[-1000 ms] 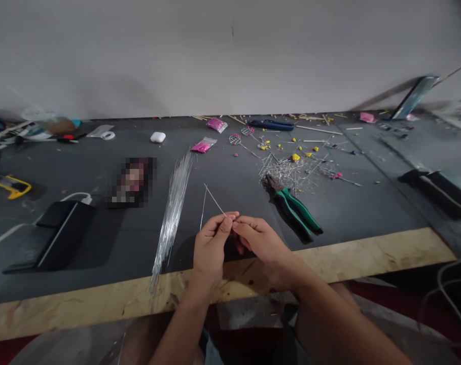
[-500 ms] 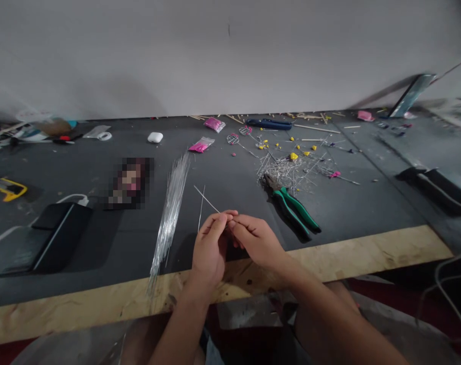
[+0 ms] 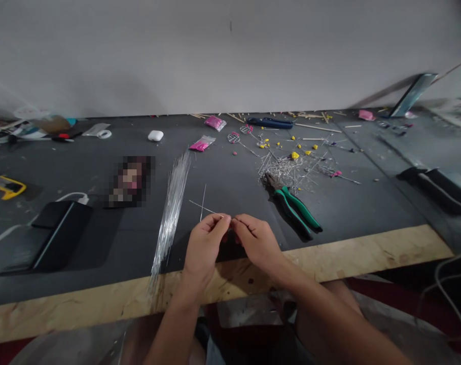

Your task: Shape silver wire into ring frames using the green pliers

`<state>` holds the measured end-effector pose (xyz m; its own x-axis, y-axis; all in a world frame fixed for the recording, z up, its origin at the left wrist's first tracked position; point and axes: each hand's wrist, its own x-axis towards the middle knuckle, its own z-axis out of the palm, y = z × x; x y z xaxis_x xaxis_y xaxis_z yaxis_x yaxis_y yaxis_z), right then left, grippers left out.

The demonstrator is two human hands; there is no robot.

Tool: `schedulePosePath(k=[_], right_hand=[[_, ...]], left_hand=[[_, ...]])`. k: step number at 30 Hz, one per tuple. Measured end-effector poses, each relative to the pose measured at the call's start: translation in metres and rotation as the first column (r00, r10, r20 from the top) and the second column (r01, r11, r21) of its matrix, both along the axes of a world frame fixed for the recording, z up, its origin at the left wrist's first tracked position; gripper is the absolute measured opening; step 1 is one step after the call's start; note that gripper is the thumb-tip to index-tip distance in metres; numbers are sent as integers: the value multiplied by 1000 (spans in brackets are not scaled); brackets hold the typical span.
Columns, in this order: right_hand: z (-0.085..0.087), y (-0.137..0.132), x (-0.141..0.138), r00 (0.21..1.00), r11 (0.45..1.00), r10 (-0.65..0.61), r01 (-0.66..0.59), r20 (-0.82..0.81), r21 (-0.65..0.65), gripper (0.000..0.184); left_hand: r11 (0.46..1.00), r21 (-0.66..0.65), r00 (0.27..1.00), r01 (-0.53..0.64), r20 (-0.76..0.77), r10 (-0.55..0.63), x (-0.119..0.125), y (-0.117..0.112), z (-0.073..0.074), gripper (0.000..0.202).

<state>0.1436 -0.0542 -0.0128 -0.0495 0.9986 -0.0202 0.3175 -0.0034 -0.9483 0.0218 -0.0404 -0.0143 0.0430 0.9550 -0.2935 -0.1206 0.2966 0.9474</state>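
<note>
thin wire (image 3: 201,206) sits at near centre, pinched in the left hand (image 3: 203,244); its free end has swung lower toward the left, judged as turning or bending in progress. right hand (image 3: 258,241) curls close beside; whether it grips wire cannot be told.

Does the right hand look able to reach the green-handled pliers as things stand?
Probably yes: the pliers lie close to the right hand, on its right, with nothing visible between. However, it seems to be pinching a thin wire, so it may be occupied.
</note>
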Motion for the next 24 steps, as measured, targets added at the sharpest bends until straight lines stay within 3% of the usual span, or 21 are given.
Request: schedulePosePath(k=[7, 14, 20, 24], right_hand=[[-2, -1, -2, 1000, 1000, 2, -1, 15, -28, 30], [0, 2, 1, 998, 993, -13, 6, -64, -115, 33], [1, 3, 2, 964, 973, -10, -52, -264, -227, 31], [3, 5, 6, 864, 931, -25, -164, -504, -327, 27]], left_hand=[[994, -45, 995, 98, -33, -99, -10, 3, 2, 17], [991, 45, 982, 130, -145, -122, -7, 0, 2, 20], [977, 152, 967, 151, -228, -114, -4, -2, -4, 20], [972, 188, 965, 139, -244, -91, -1, -4, 0, 18]])
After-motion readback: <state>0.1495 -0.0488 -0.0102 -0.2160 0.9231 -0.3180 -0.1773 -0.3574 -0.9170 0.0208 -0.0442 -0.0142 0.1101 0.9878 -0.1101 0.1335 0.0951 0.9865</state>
